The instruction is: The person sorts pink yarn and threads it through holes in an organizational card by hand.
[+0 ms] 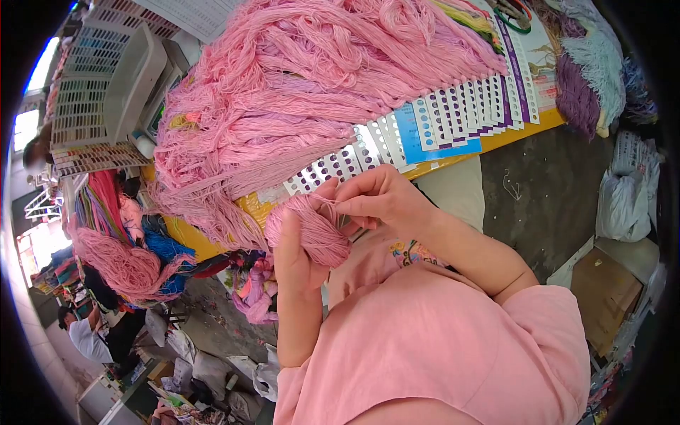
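Observation:
My left hand (292, 249) is wrapped round a thick bundle of pink thread (320, 228), in front of the table's near edge. The thumb lies along the bundle's left side, and the other fingers are mostly hidden behind it. At the bundle's upper right, my right hand (386, 200) is closed in a pinch on a thin strand of the same thread. Just beyond both hands, a large heap of pink and lilac thread skeins (283, 92) covers much of the table. White cards with punched holes (368, 149) line the heap's near edge, thread tied to many of them.
A blue sheet (432, 145) lies under some cards on the yellow table edge (520, 136). Purple thread (577, 92) hangs at the right end. More pink skeins (124, 262) hang at left. A cardboard box (602, 290) and white bags (623, 205) stand right. Another person (92, 333) sits far left.

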